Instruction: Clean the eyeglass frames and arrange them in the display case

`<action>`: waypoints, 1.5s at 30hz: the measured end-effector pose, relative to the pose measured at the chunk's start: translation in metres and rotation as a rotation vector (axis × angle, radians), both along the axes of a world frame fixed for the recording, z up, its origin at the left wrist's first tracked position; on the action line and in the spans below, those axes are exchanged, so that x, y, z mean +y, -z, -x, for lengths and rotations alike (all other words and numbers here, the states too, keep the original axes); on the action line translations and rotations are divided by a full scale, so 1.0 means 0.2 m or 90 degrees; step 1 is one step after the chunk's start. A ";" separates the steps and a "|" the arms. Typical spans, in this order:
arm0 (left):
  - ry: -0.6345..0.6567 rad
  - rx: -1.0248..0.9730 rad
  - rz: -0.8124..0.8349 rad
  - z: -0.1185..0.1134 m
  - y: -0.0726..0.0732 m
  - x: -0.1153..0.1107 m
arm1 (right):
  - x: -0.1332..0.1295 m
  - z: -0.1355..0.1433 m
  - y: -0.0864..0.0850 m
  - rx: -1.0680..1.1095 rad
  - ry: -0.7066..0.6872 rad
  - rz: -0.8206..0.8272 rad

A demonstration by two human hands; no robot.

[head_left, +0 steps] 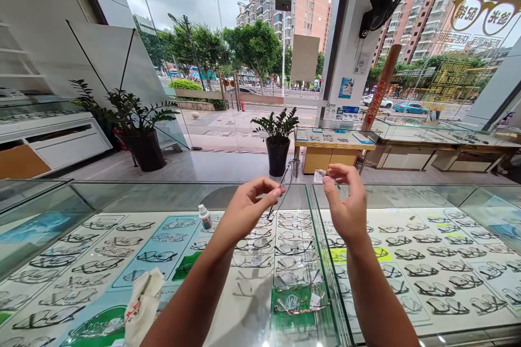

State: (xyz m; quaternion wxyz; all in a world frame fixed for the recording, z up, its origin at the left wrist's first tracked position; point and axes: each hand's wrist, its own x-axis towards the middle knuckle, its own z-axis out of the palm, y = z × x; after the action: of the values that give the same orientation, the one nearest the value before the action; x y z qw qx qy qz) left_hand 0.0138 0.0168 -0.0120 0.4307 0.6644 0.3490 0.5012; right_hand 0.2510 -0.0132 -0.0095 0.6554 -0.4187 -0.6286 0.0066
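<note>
My left hand (254,203) pinches a thin pair of eyeglasses (288,187) between thumb and fingers, held up over the glass display case (244,195). To its right, my right hand (345,200) has thumb and fingers closed round a small white piece (319,175), which looks like a tag or paper. The two hands are apart. Below them, rows of glasses lie under the glass. A small white bottle (205,217) stands on the case left of my left hand. A cream cloth (143,303) with red print lies beside my left forearm.
A second glass case section (451,195) with more frames adjoins on the right. Beyond the cases are a potted plant (278,154), another potted plant (146,149) and a wooden display table (334,143). A black fan (385,4) hangs on the pillar.
</note>
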 end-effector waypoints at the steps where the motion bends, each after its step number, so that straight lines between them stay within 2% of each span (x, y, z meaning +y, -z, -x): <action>1: 0.001 -0.013 0.008 -0.01 0.00 0.00 | -0.02 0.02 -0.01 -0.028 0.015 -0.032; 7: -0.002 -0.033 0.011 -0.04 0.00 -0.02 | -0.12 0.12 -0.01 -0.245 0.084 -0.075; 12: 0.006 -0.018 -0.013 -0.04 0.01 -0.04 | -0.12 0.17 0.01 -0.361 0.017 -0.022; 24: -0.040 -0.014 -0.039 -0.01 -0.01 -0.05 | -0.08 0.13 0.03 -0.295 0.050 0.016; 31: -0.107 -0.111 -0.027 0.00 -0.02 -0.03 | -0.06 0.09 0.03 -0.305 0.055 0.060; 36: -0.134 -0.147 -0.026 -0.01 -0.01 -0.03 | -0.07 0.07 0.03 -0.329 0.010 0.109; 40: -0.119 -0.110 -0.035 -0.04 0.01 -0.03 | -0.09 0.09 0.02 -0.310 -0.035 0.124; 45: -0.087 -0.058 -0.067 -0.11 0.01 -0.07 | -0.10 0.14 0.02 -0.250 -0.142 0.140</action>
State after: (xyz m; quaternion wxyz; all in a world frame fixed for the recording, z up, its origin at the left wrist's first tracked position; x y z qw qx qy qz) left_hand 0.0350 0.0020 -0.0141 0.3754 0.6374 0.3467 0.5767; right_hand 0.2223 -0.0329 -0.0137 0.4667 -0.4085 -0.7816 0.0661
